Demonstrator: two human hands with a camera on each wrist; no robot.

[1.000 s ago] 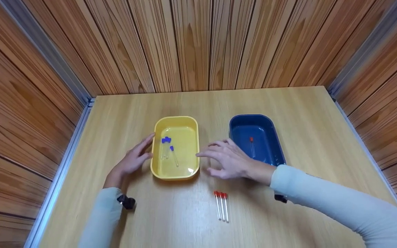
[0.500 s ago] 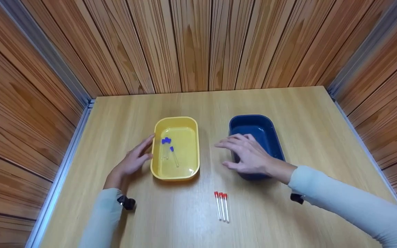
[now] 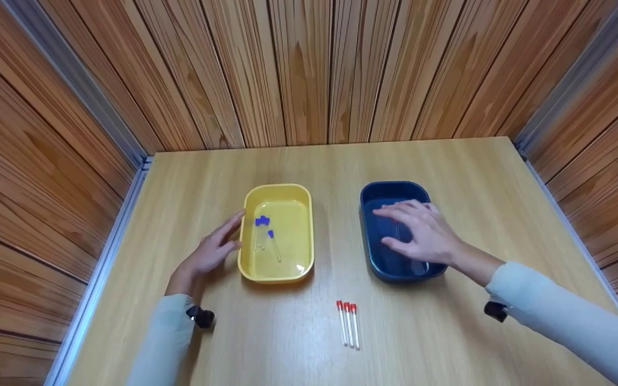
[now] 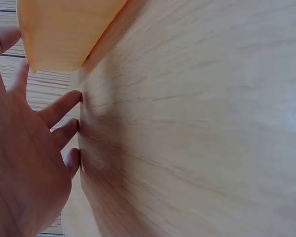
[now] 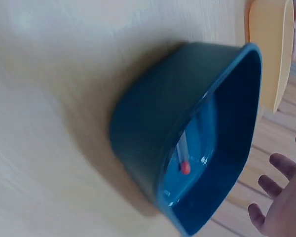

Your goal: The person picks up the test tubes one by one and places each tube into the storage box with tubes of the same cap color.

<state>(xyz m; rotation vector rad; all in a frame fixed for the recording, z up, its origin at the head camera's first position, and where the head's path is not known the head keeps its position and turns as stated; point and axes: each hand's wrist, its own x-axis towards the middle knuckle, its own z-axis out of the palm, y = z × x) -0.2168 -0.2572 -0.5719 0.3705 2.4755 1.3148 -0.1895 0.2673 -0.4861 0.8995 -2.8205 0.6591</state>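
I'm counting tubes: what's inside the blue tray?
One red-capped tube shows inside the blue tray. From above, the right hand covers part of the inside; in the right wrist view, its near side hides some, so others could be hidden.

panelled walls (image 3: pixel 303 69) and metal posts (image 3: pixel 78 80) suggest a booth.

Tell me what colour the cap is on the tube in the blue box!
The cap is red. It shows best in the right wrist view.
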